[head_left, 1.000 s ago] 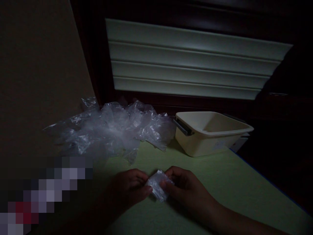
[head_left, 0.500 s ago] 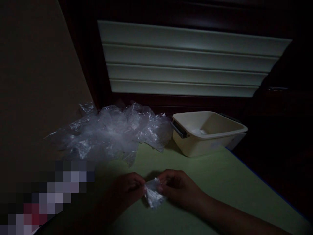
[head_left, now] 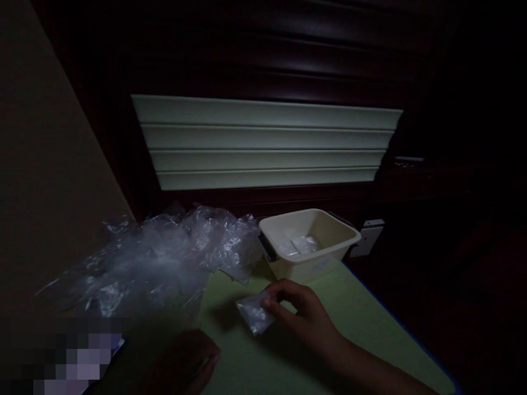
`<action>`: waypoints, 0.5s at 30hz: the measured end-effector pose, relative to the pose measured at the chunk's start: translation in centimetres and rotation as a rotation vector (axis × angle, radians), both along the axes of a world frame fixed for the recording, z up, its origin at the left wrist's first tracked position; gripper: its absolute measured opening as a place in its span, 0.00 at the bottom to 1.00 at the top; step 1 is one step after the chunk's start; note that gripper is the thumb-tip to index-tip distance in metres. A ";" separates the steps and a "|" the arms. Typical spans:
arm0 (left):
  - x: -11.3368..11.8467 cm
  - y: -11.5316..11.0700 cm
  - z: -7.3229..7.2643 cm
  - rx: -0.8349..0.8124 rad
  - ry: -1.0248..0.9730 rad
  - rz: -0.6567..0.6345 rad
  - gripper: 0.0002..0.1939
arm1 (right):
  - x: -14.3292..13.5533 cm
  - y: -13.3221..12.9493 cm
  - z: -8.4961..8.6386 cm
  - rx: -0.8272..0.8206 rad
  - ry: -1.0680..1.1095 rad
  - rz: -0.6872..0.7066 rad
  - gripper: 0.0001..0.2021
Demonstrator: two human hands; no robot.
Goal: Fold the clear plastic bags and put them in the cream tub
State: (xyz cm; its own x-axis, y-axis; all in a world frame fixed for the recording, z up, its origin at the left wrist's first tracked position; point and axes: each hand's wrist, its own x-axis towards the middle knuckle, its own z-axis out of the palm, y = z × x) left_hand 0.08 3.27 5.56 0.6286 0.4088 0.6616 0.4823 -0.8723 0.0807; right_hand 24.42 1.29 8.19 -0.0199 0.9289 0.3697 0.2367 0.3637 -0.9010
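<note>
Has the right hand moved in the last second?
Yes: forward, away from the wearer. Judged against the tub, the right hand, pinching the plastic packet, is now closer to it than in both earlier pictures.

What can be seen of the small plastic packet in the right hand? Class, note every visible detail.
The small plastic packet looks clear, thin and shiny, apparently folded into a roughly four-cornered shape, with creases and bright glints. The right grip pinches its right side between thumb and fingers; the left grip is apart from it. It slants, one corner pointing down, over the green table; whether that corner touches is unclear. The dim light hides any print or contents.
</note>
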 end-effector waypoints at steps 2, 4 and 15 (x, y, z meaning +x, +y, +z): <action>1.5 0.5 1.5 0.069 -0.012 -0.031 0.17 | 2.2 0.1 2.3 0.092 -0.054 -0.061 0.09; 3.6 1.2 3.0 0.122 0.033 -0.071 0.21 | 4.5 0.6 4.1 0.162 -0.108 -0.136 0.09; 14.9 7.5 2.7 0.354 -0.153 -0.246 0.07 | 15.6 7.6 6.4 0.084 -0.334 -0.266 0.08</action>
State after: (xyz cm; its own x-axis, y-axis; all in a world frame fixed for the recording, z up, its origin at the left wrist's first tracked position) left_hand 15.01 10.79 8.24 0.5628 -0.0088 0.8265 0.2628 -0.9461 -0.1890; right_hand 40.04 8.84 14.58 0.0845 0.8849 0.4581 0.6059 0.3194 -0.7286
